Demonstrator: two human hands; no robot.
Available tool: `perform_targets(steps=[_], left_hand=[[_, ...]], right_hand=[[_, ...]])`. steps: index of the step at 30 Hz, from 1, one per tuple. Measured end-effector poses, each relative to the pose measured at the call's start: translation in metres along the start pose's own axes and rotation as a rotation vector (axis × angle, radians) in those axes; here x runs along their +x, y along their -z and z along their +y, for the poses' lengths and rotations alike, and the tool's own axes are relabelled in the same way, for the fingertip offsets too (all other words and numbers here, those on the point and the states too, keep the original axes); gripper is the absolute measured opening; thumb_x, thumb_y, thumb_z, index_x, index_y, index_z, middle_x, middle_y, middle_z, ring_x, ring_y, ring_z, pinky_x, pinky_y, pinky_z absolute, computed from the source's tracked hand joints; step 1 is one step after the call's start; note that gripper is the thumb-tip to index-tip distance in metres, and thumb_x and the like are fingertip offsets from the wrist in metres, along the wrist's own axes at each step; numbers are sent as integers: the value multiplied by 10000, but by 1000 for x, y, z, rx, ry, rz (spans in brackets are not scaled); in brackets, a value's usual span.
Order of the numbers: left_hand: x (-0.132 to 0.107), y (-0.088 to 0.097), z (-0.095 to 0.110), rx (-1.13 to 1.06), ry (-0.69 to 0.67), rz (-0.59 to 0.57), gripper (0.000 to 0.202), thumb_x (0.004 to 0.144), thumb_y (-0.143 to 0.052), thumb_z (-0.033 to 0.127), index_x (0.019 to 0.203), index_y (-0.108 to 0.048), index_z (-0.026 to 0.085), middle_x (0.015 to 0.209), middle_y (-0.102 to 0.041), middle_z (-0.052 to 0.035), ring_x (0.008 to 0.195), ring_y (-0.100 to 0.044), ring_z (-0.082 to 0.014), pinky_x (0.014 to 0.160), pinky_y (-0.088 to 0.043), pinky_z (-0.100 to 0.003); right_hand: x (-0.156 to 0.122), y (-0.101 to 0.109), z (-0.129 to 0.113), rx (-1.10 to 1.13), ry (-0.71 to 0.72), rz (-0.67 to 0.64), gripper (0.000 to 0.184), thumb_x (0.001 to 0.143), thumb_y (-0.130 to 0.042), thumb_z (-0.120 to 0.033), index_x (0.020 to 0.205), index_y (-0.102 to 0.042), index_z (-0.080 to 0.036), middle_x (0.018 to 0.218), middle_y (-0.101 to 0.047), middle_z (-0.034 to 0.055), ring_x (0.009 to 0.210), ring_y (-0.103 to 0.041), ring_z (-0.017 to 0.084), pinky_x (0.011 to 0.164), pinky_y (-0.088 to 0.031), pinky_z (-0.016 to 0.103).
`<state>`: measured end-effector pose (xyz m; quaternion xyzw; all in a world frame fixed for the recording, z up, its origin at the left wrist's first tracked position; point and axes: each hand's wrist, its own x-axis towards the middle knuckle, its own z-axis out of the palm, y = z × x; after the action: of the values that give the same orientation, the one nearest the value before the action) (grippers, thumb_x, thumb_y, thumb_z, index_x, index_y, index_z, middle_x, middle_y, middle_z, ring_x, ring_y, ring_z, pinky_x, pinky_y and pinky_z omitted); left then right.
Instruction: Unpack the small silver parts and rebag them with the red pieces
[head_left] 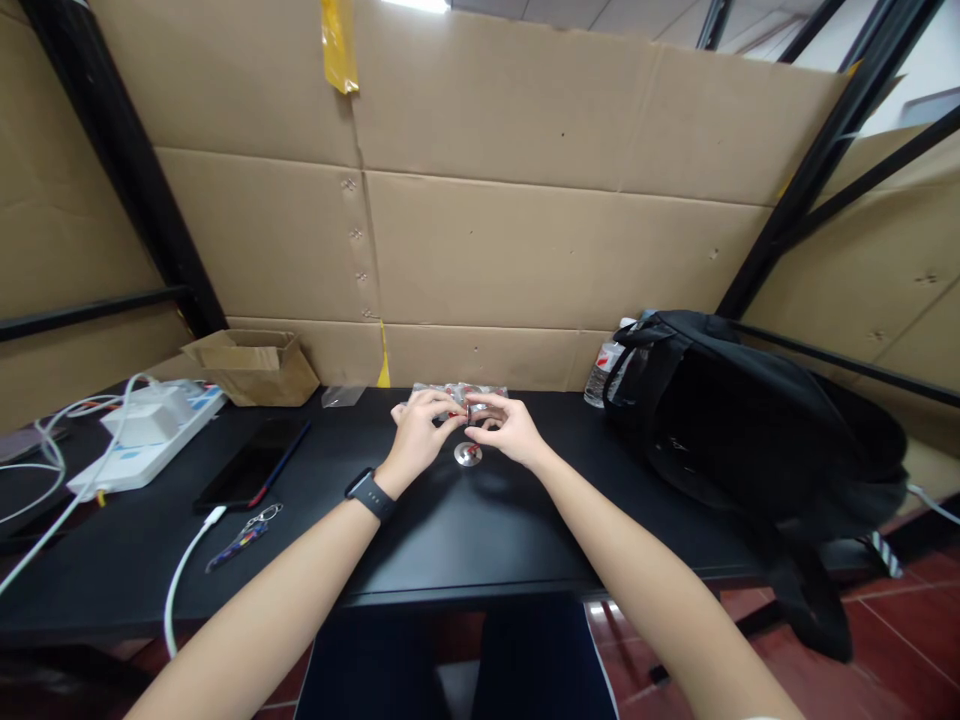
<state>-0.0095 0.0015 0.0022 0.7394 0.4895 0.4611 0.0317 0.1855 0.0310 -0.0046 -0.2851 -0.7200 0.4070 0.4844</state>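
Observation:
Over the table's middle, my left hand and my right hand almost meet, fingers bent and pinched together. Between the fingertips is a small shiny piece with some dark and red on it; it is too small and too covered to name. Just below the fingertips a round silver metal disc shows, with a bit of red at its centre. I cannot tell whether the disc hangs from the held piece or lies on the table. Shiny clear plastic packets lie behind my hands, partly hidden by them.
On the left are a white power strip, a brown paper box, a dark phone or tablet, a blue-and-red pen and a keyring. A black backpack and a water bottle stand right. Cardboard walls the back.

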Motion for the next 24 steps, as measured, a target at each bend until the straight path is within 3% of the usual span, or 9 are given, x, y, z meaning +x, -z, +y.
perform_targets(steps=[9, 16, 24], left_hand=[[-4, -3, 4, 115, 0, 44, 78, 895, -691, 284, 883, -768, 286, 1170, -653, -53, 1181, -508, -289, 947, -356, -462], [0, -6, -5, -86, 24, 12, 92, 903, -673, 334, 926, -747, 285, 1144, -632, -35, 1114, -549, -251, 979, -413, -429], [-3, -1, 4, 67, -24, 27, 91, 907, -675, 336, 906, -757, 297, 1150, -632, -44, 1139, -514, -275, 972, -363, -456]], right_hand=[[-1, 0, 5, -123, 86, -35, 563, 699, -820, -287, 1248, -711, -225, 1245, -709, 104, 930, -736, 219, 688, -580, 273], [-1, -1, 3, 22, 18, -34, 594, 671, -848, -308, 1241, -702, -221, 1240, -710, 112, 992, -733, 254, 770, -616, 332], [-2, -2, 3, 113, -28, -29, 607, 663, -869, -302, 1240, -700, -218, 1244, -712, 109, 980, -740, 244, 849, -616, 368]])
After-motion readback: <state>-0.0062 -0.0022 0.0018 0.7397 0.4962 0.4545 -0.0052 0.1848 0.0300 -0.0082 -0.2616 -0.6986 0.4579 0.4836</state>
